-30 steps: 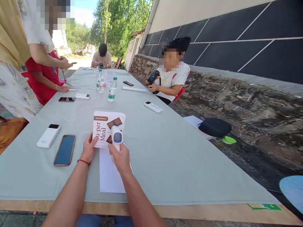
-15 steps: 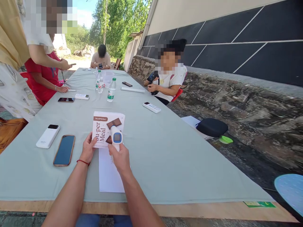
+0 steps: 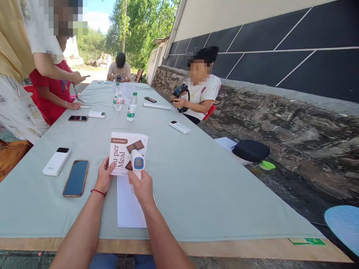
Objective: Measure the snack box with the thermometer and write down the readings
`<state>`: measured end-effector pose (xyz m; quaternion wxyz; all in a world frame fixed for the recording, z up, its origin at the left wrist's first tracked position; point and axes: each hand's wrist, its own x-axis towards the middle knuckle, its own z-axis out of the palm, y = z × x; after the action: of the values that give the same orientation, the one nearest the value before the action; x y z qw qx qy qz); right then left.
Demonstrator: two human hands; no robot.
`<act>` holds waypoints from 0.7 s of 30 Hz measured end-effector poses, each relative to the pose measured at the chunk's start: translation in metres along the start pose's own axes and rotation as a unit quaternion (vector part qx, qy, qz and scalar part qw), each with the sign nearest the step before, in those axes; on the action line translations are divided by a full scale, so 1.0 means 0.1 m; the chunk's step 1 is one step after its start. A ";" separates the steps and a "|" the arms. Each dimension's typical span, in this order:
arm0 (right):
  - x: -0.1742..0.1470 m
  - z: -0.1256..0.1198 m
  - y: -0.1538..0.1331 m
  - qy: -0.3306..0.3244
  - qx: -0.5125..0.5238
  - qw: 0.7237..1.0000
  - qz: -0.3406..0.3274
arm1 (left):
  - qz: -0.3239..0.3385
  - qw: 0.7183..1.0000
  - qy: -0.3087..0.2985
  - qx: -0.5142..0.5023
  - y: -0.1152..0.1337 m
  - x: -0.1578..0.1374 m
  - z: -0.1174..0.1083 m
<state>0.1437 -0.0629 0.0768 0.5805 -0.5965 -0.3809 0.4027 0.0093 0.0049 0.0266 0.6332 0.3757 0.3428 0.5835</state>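
My left hand (image 3: 104, 177) grips the lower left edge of a white box (image 3: 119, 140) printed "NutriMotion" and "Meal", with pictures of brown bars on its front. In my right hand (image 3: 142, 187) is a white infrared thermometer (image 3: 138, 154) with a blue-rimmed screen, its handle wrapped by my fingers. The thermometer's head is in front of the box's right part; whether they touch I cannot tell. Below the box a white sheet of paper (image 3: 129, 213) lies on the cloth, partly covered by my right forearm.
On the table (image 3: 213, 194) to my left lie a phone (image 3: 76, 178) and a white power bank (image 3: 57, 161). Farther off stand several bottles, one a green-capped water bottle (image 3: 131, 107). Another power bank (image 3: 179, 127) lies right of them. Several people are around the table's far part.
My hands, the box and the thermometer hold the same place. The person on the right has raised the dark object in their hands slightly.
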 end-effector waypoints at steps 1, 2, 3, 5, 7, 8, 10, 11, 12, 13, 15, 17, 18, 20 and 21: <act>0.00 0.00 0.00 0.001 -0.002 1.000 -0.002 | 0.000 1.000 -0.001 0.000 0.00 0.00 0.00; 0.00 0.00 0.01 0.001 -0.004 1.000 -0.005 | 0.000 1.000 -0.003 0.002 0.00 0.00 0.00; 0.00 -0.01 0.02 -0.001 -0.005 1.000 -0.008 | 0.001 1.000 -0.004 0.002 0.00 0.00 0.00; 0.01 -0.01 0.03 -0.005 -0.005 1.000 -0.016 | 0.002 1.000 -0.006 0.003 0.00 0.00 0.00; 0.01 -0.02 0.04 -0.006 -0.003 1.000 -0.019 | 0.003 1.000 -0.005 0.001 -0.01 0.00 0.00; 0.01 -0.03 0.04 -0.004 -0.003 1.000 -0.018 | 0.003 1.000 -0.004 -0.001 -0.01 0.01 -0.01; 0.01 -0.03 0.04 0.002 -0.004 1.000 -0.014 | 0.004 1.000 -0.001 -0.003 -0.03 0.01 -0.01; 0.00 -0.03 0.04 0.004 -0.004 1.000 -0.012 | 0.004 1.000 0.000 -0.004 -0.03 0.02 -0.02; 0.00 -0.02 0.04 0.005 -0.004 1.000 -0.009 | 0.004 1.000 0.001 -0.005 -0.04 0.02 -0.02; 0.00 -0.02 0.04 0.005 -0.004 1.000 -0.006 | 0.005 1.000 0.001 -0.005 -0.04 0.02 -0.02; 0.00 -0.02 0.04 0.005 -0.003 1.000 -0.002 | 0.006 1.000 0.002 -0.007 -0.05 0.02 -0.03; -0.01 -0.02 0.04 0.003 -0.001 1.000 -0.002 | 0.006 1.000 0.003 -0.008 -0.05 0.03 -0.03; -0.01 -0.03 0.04 0.002 -0.001 1.000 -0.005 | 0.005 1.000 0.004 -0.009 -0.05 0.03 -0.03; -0.04 -0.04 0.02 0.001 -0.004 1.000 -0.014 | 0.004 1.000 0.009 -0.009 -0.06 0.03 -0.03; -0.06 -0.04 0.01 -0.001 -0.006 1.000 -0.019 | 0.004 1.000 0.013 -0.008 -0.07 0.04 -0.03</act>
<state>0.1450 -0.0705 0.0763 0.5840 -0.5926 -0.3948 0.3897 0.0101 0.0084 0.0193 0.6294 0.3639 0.3450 0.5936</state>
